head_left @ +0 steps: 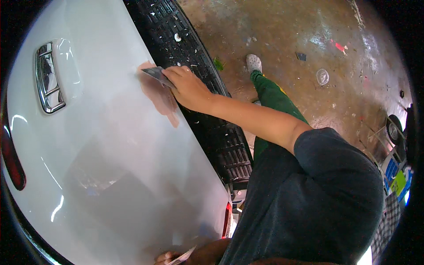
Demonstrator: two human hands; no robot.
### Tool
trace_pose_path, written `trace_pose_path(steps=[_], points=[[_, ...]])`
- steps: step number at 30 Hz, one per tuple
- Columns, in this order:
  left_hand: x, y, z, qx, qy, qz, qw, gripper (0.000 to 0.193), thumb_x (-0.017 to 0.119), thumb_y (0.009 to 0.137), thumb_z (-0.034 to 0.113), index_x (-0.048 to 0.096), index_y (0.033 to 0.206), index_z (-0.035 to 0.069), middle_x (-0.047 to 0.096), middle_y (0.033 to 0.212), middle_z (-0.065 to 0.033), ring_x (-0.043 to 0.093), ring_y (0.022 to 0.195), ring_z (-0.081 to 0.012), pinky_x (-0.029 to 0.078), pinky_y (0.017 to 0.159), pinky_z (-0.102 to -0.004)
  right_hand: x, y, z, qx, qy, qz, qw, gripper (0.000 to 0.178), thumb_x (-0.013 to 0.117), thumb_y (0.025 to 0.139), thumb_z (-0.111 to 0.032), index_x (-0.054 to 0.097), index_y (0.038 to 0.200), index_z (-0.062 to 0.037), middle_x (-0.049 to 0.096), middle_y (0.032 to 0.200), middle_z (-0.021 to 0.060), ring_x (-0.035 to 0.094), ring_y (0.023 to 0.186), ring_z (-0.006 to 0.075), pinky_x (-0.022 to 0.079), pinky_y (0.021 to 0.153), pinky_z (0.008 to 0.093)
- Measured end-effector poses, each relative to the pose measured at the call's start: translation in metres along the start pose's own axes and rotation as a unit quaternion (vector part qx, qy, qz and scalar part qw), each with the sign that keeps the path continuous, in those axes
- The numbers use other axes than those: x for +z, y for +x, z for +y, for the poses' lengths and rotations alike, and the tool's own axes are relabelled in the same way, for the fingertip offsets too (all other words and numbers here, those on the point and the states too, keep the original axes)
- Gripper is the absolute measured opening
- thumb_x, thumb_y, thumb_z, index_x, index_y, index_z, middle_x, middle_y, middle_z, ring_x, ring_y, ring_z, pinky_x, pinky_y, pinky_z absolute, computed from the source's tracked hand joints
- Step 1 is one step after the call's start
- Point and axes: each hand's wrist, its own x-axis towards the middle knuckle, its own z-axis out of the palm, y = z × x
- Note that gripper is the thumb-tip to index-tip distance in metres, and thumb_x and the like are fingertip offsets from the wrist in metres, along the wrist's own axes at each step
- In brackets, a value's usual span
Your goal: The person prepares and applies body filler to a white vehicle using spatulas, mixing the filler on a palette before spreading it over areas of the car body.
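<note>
My right hand (pixel 190 90) is closed around a dark grey flat putty spreader (pixel 158 75). Its blade rests at the upper end of a smeared pinkish filler patch (pixel 160 99) on a white vehicle panel (pixel 110 145). The patch lies close to the panel's edge, beside the black bumper step. At the bottom of the picture, my left hand (pixel 167 257) is partly cut off by the frame. Its fingers curl around a thin, pale flat piece (pixel 184 255) whose kind I cannot make out.
A chrome handle (pixel 49 79) stands out from the panel, with a red tail light (pixel 12 157) at far left. The ribbed black bumper step (pixel 194 66) carries white flakes. On the stained floor (pixel 282 31) lie scraps and a clear plastic lid (pixel 322 77). A wheeled frame (pixel 392 130) stands at right.
</note>
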Motion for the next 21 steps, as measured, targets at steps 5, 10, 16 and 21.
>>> trace_pose_path(steps=[5,10,16,21], points=[[-0.011,0.001,-0.008,0.038,0.053,0.020,0.998,0.033,0.069,0.094,0.022,0.063,0.095,-0.010,0.067,0.074,-0.0176,0.065,0.059,-0.0250,0.057,0.052,-0.0374,0.005,0.017,0.000,-0.003,0.015,0.013,1.000,0.040,0.057,0.087,-0.004,0.056,0.126,0.0058,0.057,0.129,0.0218,0.053,0.118,0.0383,0.040,0.104,0.0445],[-0.009,0.002,-0.008,0.058,0.109,0.003,0.992,0.035,0.068,0.095,0.023,0.063,0.098,-0.011,0.067,0.073,-0.0183,0.065,0.058,-0.0257,0.057,0.053,-0.0381,0.000,0.009,0.006,-0.031,0.002,-0.018,0.999,0.039,0.057,0.087,-0.004,0.058,0.125,0.0044,0.060,0.126,0.0204,0.054,0.116,0.0383,0.042,0.102,0.0434],[-0.009,0.000,-0.006,0.125,0.340,-0.004,0.932,0.036,0.060,0.099,0.021,0.060,0.100,-0.015,0.065,0.076,-0.0228,0.065,0.059,-0.0295,0.058,0.053,-0.0389,-0.011,0.024,0.002,-0.005,0.013,-0.025,1.000,0.041,0.057,0.088,-0.005,0.057,0.128,0.0040,0.059,0.125,0.0199,0.053,0.120,0.0373,0.042,0.103,0.0428],[0.004,-0.001,0.002,-0.025,0.004,0.052,0.998,0.036,0.054,0.101,0.021,0.059,0.102,-0.015,0.064,0.077,-0.0227,0.064,0.058,-0.0299,0.057,0.052,-0.0384,-0.001,0.028,0.003,0.006,0.045,-0.033,0.998,0.045,0.057,0.088,-0.007,0.054,0.133,0.0014,0.057,0.127,0.0188,0.056,0.116,0.0387,0.046,0.099,0.0443]])
